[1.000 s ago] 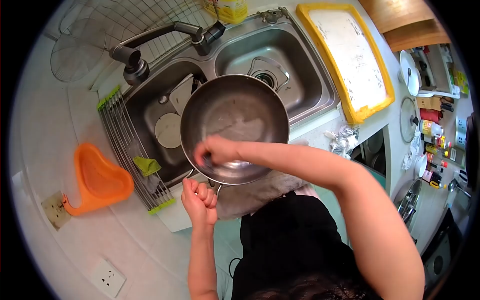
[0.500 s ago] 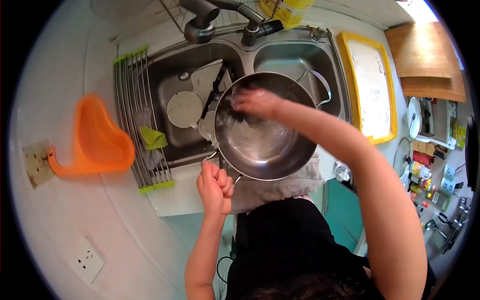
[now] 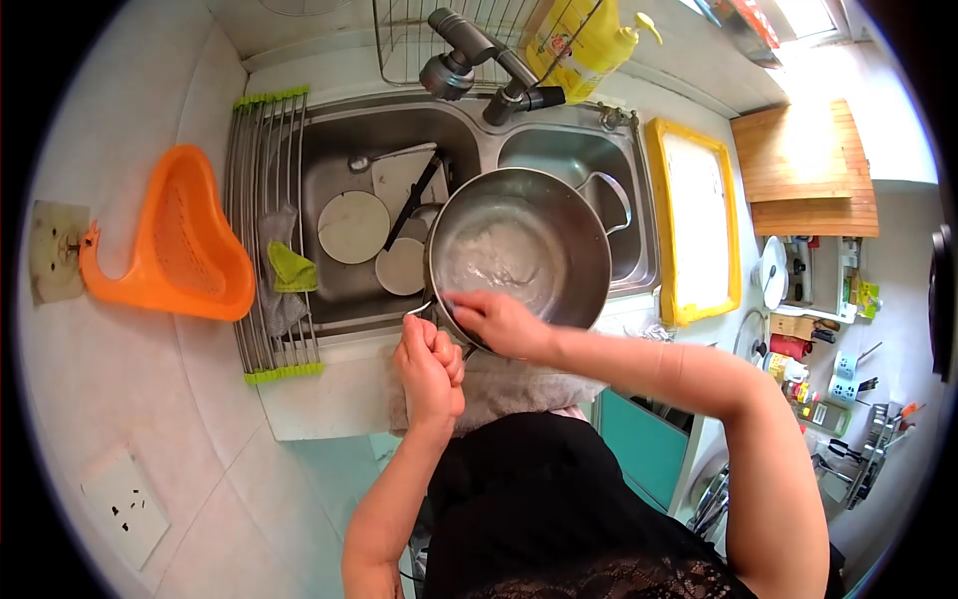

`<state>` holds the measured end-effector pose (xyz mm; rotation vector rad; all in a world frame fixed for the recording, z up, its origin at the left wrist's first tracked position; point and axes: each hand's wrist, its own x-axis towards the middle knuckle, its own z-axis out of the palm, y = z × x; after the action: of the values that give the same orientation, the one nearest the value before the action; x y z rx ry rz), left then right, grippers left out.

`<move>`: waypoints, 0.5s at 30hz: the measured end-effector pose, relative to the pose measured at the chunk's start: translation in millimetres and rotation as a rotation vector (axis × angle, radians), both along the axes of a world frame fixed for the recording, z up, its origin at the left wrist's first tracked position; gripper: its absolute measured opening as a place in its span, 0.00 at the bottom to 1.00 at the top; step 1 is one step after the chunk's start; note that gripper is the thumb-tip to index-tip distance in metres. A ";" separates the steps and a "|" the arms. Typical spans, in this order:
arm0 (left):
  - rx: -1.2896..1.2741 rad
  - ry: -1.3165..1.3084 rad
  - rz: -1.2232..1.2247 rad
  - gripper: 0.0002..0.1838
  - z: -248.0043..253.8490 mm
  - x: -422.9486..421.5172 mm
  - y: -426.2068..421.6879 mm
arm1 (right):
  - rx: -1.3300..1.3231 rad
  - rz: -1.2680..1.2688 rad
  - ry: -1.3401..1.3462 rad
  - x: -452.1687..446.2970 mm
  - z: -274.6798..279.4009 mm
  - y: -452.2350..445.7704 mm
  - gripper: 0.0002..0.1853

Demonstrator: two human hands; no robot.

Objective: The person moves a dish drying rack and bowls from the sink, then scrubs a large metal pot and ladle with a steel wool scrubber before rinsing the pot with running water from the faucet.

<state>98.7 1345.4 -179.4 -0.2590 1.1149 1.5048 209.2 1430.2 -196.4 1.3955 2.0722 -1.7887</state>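
Observation:
A wide stainless steel pot (image 3: 584,262) rests over the front of the double sink, with shallow cloudy water in its bottom. My left hand (image 3: 429,371) is closed around the pot's near-left loop handle. Inside the near-left rim, my right hand (image 3: 497,321) presses against the wall with its fingers curled; a small dark bit shows at the fingertips, but what it is stays hidden. The pot's other loop handle (image 3: 623,208) sticks out over the right basin, untouched.
Plates (image 3: 353,228) and a black-handled utensil (image 3: 414,200) lie in the left basin (image 3: 334,150). A roll-up rack (image 3: 284,344) holds a green cloth (image 3: 291,268). The faucet (image 3: 514,85), a yellow bottle (image 3: 579,50), an orange strainer (image 3: 190,250) and a yellow-framed tray (image 3: 697,220) surround the sink.
My right hand has moved from the pot's far-left inner wall down to its near-left rim. My left hand keeps its hold on the handle. The view has shifted slightly.

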 end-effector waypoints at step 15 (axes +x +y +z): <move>-0.070 0.078 -0.074 0.22 -1.4 -9.8 3.8 | 1.297 1.566 -0.171 33.5 -45.0 134.0 0.05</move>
<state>88.9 1349.2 -180.8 -0.2065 1.2281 1.4225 242.7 1564.3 -241.4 -0.3998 2.6887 0.3231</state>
